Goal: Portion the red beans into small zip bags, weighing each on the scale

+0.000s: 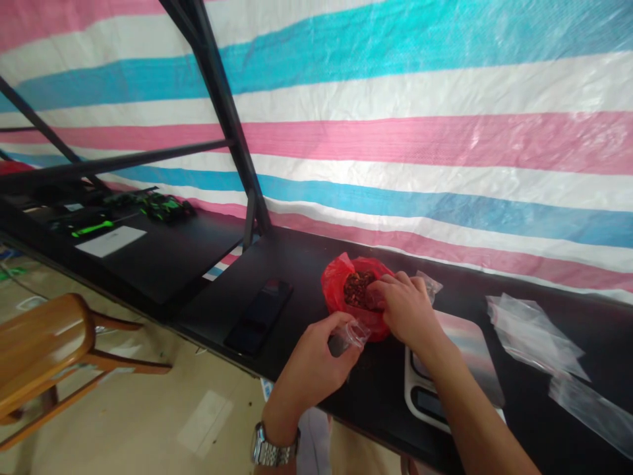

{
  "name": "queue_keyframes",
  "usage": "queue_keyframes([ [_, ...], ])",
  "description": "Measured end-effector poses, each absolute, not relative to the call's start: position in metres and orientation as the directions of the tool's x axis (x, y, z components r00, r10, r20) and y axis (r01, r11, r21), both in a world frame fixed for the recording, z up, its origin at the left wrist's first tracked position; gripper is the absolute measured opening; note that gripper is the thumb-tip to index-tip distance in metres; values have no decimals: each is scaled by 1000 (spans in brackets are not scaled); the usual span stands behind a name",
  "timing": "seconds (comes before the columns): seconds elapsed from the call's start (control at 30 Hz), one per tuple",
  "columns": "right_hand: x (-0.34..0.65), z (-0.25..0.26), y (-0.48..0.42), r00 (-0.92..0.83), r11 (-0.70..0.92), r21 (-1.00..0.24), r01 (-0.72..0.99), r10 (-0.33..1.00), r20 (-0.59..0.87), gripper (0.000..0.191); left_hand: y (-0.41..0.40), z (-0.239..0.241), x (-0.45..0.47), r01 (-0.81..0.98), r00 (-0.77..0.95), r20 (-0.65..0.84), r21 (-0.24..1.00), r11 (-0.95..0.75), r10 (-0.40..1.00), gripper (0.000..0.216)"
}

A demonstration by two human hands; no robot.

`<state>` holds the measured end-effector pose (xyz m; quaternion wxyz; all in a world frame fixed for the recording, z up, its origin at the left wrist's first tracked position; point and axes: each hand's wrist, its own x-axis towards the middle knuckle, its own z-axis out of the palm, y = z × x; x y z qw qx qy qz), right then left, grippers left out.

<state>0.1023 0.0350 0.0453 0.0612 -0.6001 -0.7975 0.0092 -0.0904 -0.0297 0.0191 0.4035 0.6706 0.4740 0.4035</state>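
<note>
A red plastic bag (335, 285) lies open on the black table (297, 264), with a dark reddish-brown crumbly filling (357, 288) inside. My right hand (403, 307) reaches into the bag's mouth, fingers closed on some of the filling. My left hand (316, 356), with a metal watch on its wrist, pinches a small clear plastic bag (352, 335) just in front of the red bag. Another bit of clear plastic (429, 284) shows behind my right hand.
A white kitchen scale (445, 369) sits under my right forearm. Clear bags (529, 333) lie to the right. A dark phone (260, 313) lies to the left. A black metal frame (232, 125), a green-black gadget (165, 206), a white sheet (111, 241) and a wooden chair (44, 343) stand further left.
</note>
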Motion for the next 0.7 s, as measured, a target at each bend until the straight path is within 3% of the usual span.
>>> queue_keyframes([
  [0.4, 101, 50, 33, -303, 303, -123, 945, 953, 26, 45, -28, 13, -89, 259, 230, 94, 953, -154, 969, 16],
  [0.6, 95, 55, 29, -343, 340, -133, 931, 939, -4, 43, -26, 4, -94, 84, 232, 91, 990, -113, 968, 20],
  [0.7, 92, 50, 30, -358, 350, -202, 915, 934, -3, 44, -24, -4, -97, -39, 205, 90, 996, -84, 975, 28],
])
